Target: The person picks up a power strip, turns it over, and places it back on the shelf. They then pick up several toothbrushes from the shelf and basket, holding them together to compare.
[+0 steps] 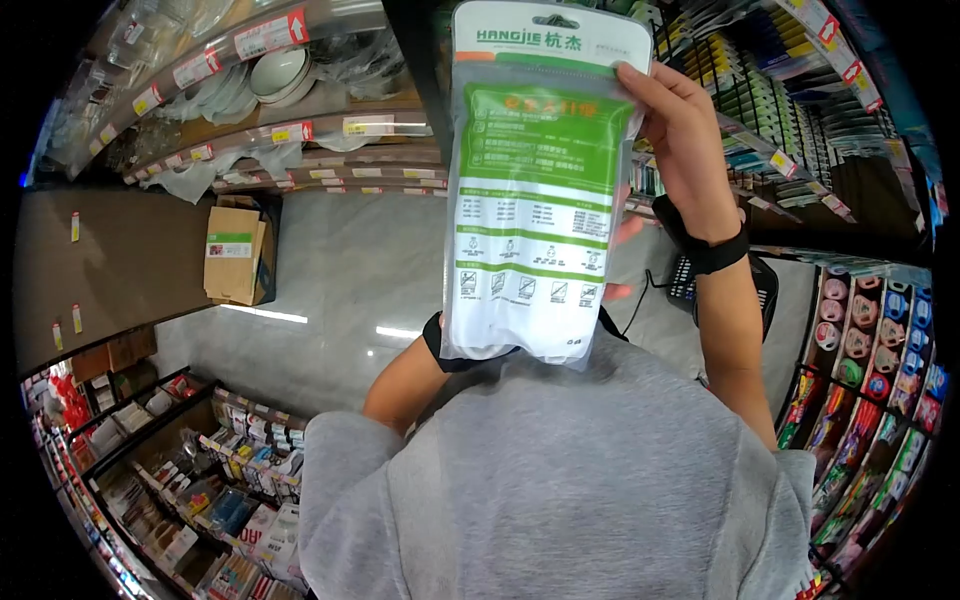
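A flat plastic packet (530, 215) hangs upright in front of me, its white and green printed side towards the camera. The white header reads "HANGJIE" and has a hanging slot. Its contents cannot be made out. My right hand (685, 140) pinches the upper right edge, thumb over the front and the other fingers behind. Behind the packet, my left hand (627, 231) is mostly hidden; fingertips show past the right edge, and the hand appears to support the packet from the back. Both wrists wear black bands.
Shelves with bowls (282, 75) and price tags stand at the upper left. A cardboard box (235, 252) is against a brown panel. On the grey floor (340, 260) sits a black basket (765, 295). Packed racks (860, 370) line the right, and goods fill shelves (230, 500) lower left.
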`<action>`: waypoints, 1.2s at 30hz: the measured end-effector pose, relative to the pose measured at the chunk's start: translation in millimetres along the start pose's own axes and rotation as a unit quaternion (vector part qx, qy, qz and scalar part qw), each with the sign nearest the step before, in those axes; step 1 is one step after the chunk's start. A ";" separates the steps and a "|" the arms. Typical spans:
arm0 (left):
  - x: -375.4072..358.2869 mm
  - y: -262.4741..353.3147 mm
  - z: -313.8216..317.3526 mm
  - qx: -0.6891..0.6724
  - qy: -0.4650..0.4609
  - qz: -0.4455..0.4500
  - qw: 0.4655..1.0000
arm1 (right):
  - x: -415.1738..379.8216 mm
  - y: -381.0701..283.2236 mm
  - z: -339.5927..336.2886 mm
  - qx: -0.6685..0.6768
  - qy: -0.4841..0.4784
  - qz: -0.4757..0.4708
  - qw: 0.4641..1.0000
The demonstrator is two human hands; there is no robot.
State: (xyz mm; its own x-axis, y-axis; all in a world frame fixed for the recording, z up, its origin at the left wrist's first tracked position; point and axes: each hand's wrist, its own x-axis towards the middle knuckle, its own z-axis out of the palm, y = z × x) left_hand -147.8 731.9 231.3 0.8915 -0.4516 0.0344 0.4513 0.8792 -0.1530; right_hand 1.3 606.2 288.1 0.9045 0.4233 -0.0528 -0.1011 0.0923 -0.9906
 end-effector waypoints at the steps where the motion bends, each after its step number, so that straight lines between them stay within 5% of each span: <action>1: 0.6 0.7 2.0 -0.003 0.004 -0.004 1.000 | -0.9 -2.3 1.7 0.008 0.004 0.001 1.000; 15: -3.4 2.6 -3.0 0.025 -0.038 -0.016 0.999 | -11.9 -16.0 3.7 0.029 -0.021 -0.012 0.999; 19: -4.1 1.7 -1.1 -0.087 0.000 -0.020 0.996 | -15.3 -21.0 7.4 0.020 -0.020 -0.054 0.998; 33: -7.8 1.1 4.0 -0.056 0.024 -0.018 0.998 | -19.4 -26.8 11.9 -0.002 -0.018 -0.087 0.996; 36: -11.4 3.7 -2.5 0.013 -0.044 -0.035 0.998 | -24.1 -29.9 15.6 0.001 -0.029 -0.103 0.994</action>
State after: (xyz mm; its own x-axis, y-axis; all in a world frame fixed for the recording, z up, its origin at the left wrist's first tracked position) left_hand -156.4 739.9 227.9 0.8576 -0.4975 0.1306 0.5119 0.8503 -0.1221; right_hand -24.0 607.3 320.9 0.8810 0.4459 0.1580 0.0821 0.1848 -0.9793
